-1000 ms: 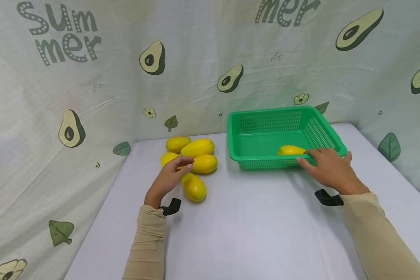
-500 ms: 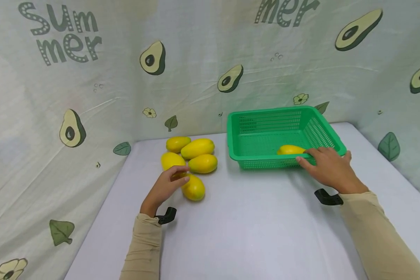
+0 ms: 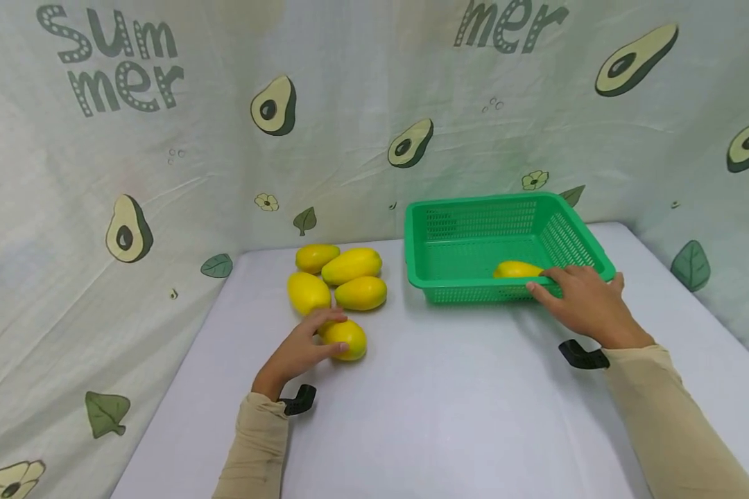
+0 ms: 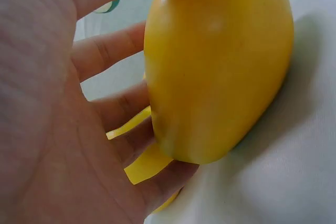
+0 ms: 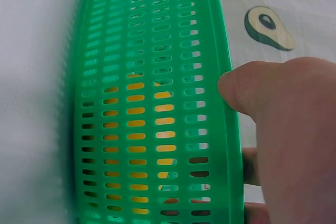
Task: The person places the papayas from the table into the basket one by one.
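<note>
My left hand (image 3: 302, 350) has its thumb on the near side of a yellow mango (image 3: 351, 339) and its fingers round the far side. Close up in the left wrist view, that mango (image 4: 220, 66) touches the thumb and fingers, its shadow falling on the white cloth. On the right, my right hand (image 3: 589, 305) grips the near rim of a green plastic basket (image 3: 455, 283), thumb outside and fingers over the inside. One mango (image 3: 517, 269) lies in the basket against the near wall. Through the slots in the right wrist view, yellow shows behind the basket wall (image 5: 210, 129).
Beyond the left hand lie several more mangoes, among them one at the left (image 3: 308, 291), one at the right (image 3: 362, 293) and a longer one behind (image 3: 352, 265). A patterned cloth (image 3: 343, 90) hangs behind the white table (image 3: 449, 409).
My left hand has come back toward me from over the mango group, and its fingers have closed round the nearest mango. The right hand stays on the basket rim.
</note>
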Motion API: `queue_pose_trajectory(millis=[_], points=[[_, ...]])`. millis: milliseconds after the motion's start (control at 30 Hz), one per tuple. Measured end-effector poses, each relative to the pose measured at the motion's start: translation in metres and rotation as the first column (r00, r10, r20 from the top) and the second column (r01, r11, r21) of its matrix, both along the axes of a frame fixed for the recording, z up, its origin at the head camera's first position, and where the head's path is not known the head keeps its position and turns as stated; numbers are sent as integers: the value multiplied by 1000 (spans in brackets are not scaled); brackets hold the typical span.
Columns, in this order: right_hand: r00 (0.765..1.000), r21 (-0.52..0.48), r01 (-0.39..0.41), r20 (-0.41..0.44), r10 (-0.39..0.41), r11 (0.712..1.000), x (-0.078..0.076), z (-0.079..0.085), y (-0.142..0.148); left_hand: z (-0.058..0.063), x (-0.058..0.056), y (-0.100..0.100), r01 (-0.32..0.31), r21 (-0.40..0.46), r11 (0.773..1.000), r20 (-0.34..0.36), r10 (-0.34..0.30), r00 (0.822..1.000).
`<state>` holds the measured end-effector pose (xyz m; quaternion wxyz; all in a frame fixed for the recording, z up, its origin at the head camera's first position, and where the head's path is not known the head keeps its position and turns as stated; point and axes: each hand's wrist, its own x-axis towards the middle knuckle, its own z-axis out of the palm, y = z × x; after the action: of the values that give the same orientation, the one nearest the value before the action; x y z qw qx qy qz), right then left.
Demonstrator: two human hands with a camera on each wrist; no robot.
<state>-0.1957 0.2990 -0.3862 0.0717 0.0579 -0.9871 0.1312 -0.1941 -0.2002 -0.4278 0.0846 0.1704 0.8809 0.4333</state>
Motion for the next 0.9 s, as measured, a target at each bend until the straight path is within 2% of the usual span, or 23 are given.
queue_pose_trajectory(millis=[200,567,700,900], points=[[1000,1,-12,2,12,1000,-1,1,-3,-3,3,-3,31,-45,999,-19,-32,999],[1000,-3,-9,3,9,1000,-1,0,-1,-7,0,1,72,-165,984,-90,-88,992],[1000,-13,-15,-5,15,1000,1,0,-2,-9,2,2,73,-166,983,-106,-91,990],[1000,-20,-18,9,18,1000,1,-1,0,-9,7,3,64,-119,991,-103,-76,992]])
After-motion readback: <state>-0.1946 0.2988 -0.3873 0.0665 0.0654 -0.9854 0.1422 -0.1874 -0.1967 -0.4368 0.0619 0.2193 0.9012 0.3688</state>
